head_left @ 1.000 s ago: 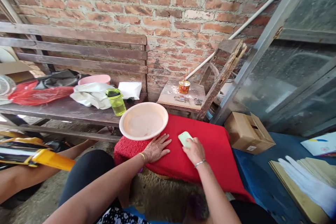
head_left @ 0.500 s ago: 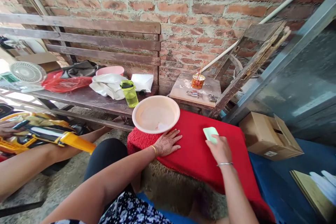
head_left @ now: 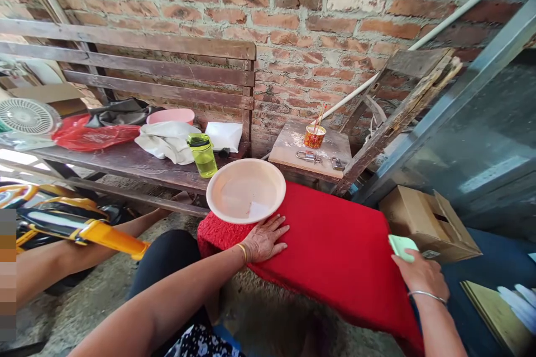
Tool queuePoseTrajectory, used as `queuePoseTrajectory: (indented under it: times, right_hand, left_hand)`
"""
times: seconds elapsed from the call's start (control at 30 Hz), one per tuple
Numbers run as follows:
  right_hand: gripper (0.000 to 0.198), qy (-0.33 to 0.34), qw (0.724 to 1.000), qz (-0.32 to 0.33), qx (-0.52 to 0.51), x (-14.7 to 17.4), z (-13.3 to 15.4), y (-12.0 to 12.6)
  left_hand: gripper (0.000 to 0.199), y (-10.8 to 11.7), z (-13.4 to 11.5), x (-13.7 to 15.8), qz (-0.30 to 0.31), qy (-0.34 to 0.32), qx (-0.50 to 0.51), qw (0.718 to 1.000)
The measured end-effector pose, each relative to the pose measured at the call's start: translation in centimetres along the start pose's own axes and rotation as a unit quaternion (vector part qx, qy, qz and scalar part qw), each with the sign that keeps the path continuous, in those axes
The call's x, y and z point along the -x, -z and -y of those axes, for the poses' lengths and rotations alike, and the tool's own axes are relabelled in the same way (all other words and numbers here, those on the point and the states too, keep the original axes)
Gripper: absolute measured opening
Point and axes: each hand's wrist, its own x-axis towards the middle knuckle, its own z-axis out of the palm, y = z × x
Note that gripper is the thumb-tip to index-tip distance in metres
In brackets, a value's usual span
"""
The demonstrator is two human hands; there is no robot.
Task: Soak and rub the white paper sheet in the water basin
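Observation:
My left hand [head_left: 266,239] lies flat with spread fingers on a red cloth [head_left: 330,245] draped over a low bench or table. Its fingertips are just beside a cream plastic basin [head_left: 234,195], which stands on the cloth's far left corner with a little something pale in the bottom. Over the cloth's right edge, my right hand [head_left: 421,276] is closed around a pale green rounded block [head_left: 402,246]. The block's underside is hidden, so its kind cannot be told.
Behind is a wooden bench [head_left: 180,192] with a green bottle [head_left: 202,156], white cloth [head_left: 167,142] and red bag [head_left: 96,136]. A small table [head_left: 288,150] holds a cup of sticks and padlocks. A cardboard box [head_left: 422,217] stands right; another person's leg [head_left: 54,268] is left.
My right hand has swept right with the pale green block, from the middle of the red cloth to its right edge. My left hand stays flat in place. The view has shifted slightly.

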Motion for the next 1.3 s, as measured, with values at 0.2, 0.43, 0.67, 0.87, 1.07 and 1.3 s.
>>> queuePoseTrajectory:
  times: [0.2, 0.43, 0.67, 0.87, 1.07, 1.3]
  right_hand:
    - [0.056, 0.048, 0.998, 0.001, -0.028, -0.5, 5.7, -1.1]
    - [0.038, 0.217, 0.972, 0.057, -0.070, 0.0, 24.2, -3.7]
    - [0.036, 0.289, 0.950, 0.084, -0.077, -1.9, 28.6, -5.0]
    - [0.042, 0.167, 0.983, 0.073, -0.012, -7.0, 16.2, -2.5]
    - [0.054, -0.112, 0.992, 0.025, 0.053, -9.1, 1.5, 0.1]
    - [0.046, 0.093, 0.994, 0.010, -0.049, -3.3, 7.9, -2.0]
  left_hand:
    - [0.059, 0.4, -0.3, 0.2, 0.003, 0.005, 0.008, 1.000]
    - [0.062, 0.4, 0.1, 0.2, 0.017, 0.005, 0.004, 1.000]
    - [0.064, 0.3, 0.3, 0.2, 0.027, 0.011, -0.005, 1.000]
    - [0.063, -0.4, 0.6, 0.2, 0.020, 0.011, 0.013, 1.000]
    - [0.062, -0.3, 0.5, 0.1, 0.013, 0.015, 0.023, 1.000]
    - [0.058, -0.1, 0.4, 0.1, -0.005, 0.009, 0.000, 1.000]
